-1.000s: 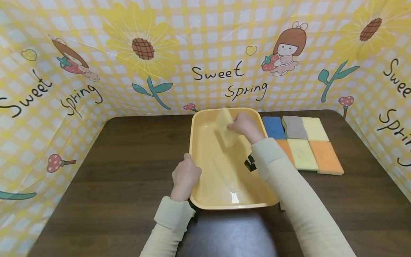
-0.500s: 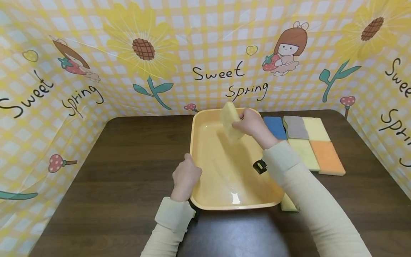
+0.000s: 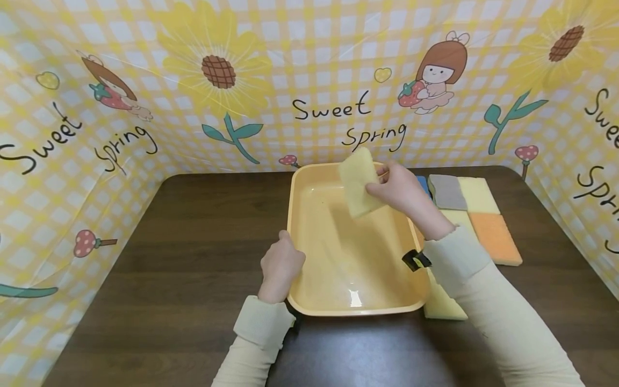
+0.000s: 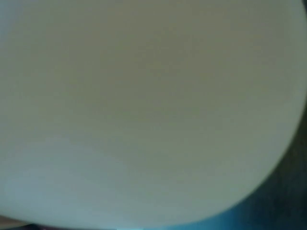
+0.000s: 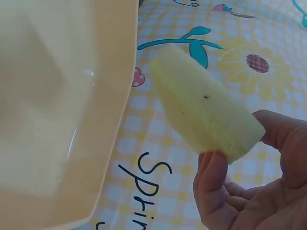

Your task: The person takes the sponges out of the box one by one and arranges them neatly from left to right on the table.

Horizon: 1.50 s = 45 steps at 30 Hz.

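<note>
A pale yellow sponge is pinched between the thumb and fingers of my right hand, held up over the far right part of a yellow plastic tray. The right wrist view shows the sponge tilted, its thick edge turned to the camera and small dark specks on it. My left hand grips the tray's left rim, its fingers partly hidden. In the left wrist view the pale tray wall fills nearly everything, blurred.
Right of the tray lie several flat sponges: a grey one, a pale yellow one, an orange one, and a blue one partly behind my hand. Another yellow sponge lies by the tray's near right corner. A patterned cloth backs the brown table.
My right hand has lifted the sponge up and to the right, turning its broad face toward the head camera. The left hand stays on the tray rim.
</note>
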### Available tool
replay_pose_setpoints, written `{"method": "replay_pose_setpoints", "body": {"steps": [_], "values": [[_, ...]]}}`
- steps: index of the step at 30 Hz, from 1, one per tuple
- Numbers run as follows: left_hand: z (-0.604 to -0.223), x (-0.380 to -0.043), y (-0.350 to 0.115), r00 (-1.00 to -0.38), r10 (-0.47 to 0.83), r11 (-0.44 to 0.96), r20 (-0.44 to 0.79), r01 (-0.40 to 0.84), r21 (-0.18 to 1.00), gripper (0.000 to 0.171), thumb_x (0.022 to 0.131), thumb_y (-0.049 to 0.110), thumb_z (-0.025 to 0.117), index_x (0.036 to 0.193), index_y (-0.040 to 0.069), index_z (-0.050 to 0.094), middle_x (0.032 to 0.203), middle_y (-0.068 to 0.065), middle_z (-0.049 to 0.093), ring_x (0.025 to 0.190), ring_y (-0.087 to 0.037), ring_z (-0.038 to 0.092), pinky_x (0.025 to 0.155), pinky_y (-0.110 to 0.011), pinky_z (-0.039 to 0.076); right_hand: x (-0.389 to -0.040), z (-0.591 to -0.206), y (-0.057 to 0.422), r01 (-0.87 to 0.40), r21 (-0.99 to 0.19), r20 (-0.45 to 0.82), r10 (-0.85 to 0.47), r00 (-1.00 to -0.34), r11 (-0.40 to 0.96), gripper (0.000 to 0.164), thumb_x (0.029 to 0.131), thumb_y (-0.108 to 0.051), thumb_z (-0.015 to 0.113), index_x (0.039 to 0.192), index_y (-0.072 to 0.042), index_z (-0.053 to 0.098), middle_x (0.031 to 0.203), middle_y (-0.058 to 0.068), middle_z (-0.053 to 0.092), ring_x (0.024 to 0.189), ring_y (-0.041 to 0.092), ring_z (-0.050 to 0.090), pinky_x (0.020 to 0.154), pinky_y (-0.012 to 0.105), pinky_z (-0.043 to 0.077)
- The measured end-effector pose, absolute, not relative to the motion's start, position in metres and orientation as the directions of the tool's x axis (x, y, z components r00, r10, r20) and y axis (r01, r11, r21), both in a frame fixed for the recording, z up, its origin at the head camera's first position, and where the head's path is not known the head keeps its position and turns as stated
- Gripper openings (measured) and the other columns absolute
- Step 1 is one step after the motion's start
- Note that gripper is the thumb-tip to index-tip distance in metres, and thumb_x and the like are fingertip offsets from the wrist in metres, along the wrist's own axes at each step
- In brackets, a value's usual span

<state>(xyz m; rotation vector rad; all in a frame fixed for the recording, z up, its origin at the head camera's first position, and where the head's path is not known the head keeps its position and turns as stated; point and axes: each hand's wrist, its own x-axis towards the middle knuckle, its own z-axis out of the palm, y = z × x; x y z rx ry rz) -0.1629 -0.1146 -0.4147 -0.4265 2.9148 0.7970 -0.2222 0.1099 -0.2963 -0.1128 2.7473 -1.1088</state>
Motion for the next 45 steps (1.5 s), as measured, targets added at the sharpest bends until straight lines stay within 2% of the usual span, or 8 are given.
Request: {"method": "replay_pose_setpoints", "body": {"steps": [9,16,24,33,41,45], "values": [[-0.414,-0.163,-0.114,-0.958,-0.244,0.828,-0.152,-0.287,0.482,0.027,0.083,0.012,0.05,0.106,0.001,0.046,0.08,-0.015,0.062,0.065,-0.027,0.058,0.057,-0.04,0.042,-0.208,-0.298,0.132,-0.022,-0.736,-0.075,-0.113,-0.991,0.677,0.053,0.09,-0.026,0.057,0.13,0.005,0.04,0.113,0.018,0.051,0.098,0.028,0.049,0.081,0.035,0.041],[-0.413,-0.163,-0.113,-0.958,-0.24,0.83,-0.159,-0.287,0.479,0.027,0.083,0.012,0.05,0.107,0.001,0.046,0.081,-0.016,0.062,0.065,-0.027,0.058,0.056,-0.039,0.042,-0.198,-0.3,0.148,-0.037,-0.75,-0.044,-0.106,-0.993,0.66,0.053,0.092,-0.025,0.055,0.129,0.008,0.037,0.109,0.017,0.051,0.089,0.024,0.05,0.073,0.028,0.042],[-0.414,-0.164,-0.114,-0.957,-0.239,0.829,-0.163,-0.289,0.479,0.028,0.084,0.013,0.051,0.109,0.001,0.046,0.081,-0.016,0.062,0.065,-0.027,0.058,0.058,-0.04,0.043,-0.188,-0.308,0.165,-0.038,-0.721,-0.029,-0.084,-0.996,0.692,0.053,0.093,-0.027,0.055,0.127,0.01,0.04,0.114,0.021,0.051,0.096,0.029,0.053,0.068,0.024,0.044],[-0.415,-0.163,-0.114,-0.955,-0.248,0.825,-0.162,-0.296,0.481,0.028,0.085,0.013,0.052,0.109,0.0,0.047,0.08,-0.016,0.062,0.063,-0.026,0.058,0.055,-0.038,0.042,-0.177,-0.317,0.186,-0.005,-0.717,-0.078,-0.088,-0.993,0.697,0.058,0.096,-0.031,0.05,0.132,0.012,0.034,0.117,0.022,0.047,0.113,0.041,0.052,0.076,0.029,0.047],[-0.414,-0.162,-0.113,-0.956,-0.251,0.829,-0.154,-0.294,0.476,0.026,0.084,0.013,0.051,0.107,0.0,0.047,0.079,-0.015,0.061,0.063,-0.026,0.058,0.056,-0.039,0.042,-0.167,-0.328,0.204,0.002,-0.687,-0.077,-0.069,-0.995,0.726,0.059,0.097,-0.032,0.047,0.134,0.012,0.034,0.119,0.026,0.048,0.107,0.04,0.056,0.071,0.027,0.044],[-0.414,-0.162,-0.113,-0.956,-0.251,0.829,-0.154,-0.294,0.476,0.026,0.084,0.013,0.051,0.107,0.0,0.047,0.079,-0.015,0.061,0.063,-0.026,0.057,0.055,-0.038,0.041,-0.164,-0.334,0.213,0.01,-0.677,-0.098,-0.076,-0.992,0.736,0.06,0.098,-0.032,0.045,0.135,0.014,0.032,0.121,0.028,0.046,0.109,0.043,0.055,0.071,0.027,0.044]]}}
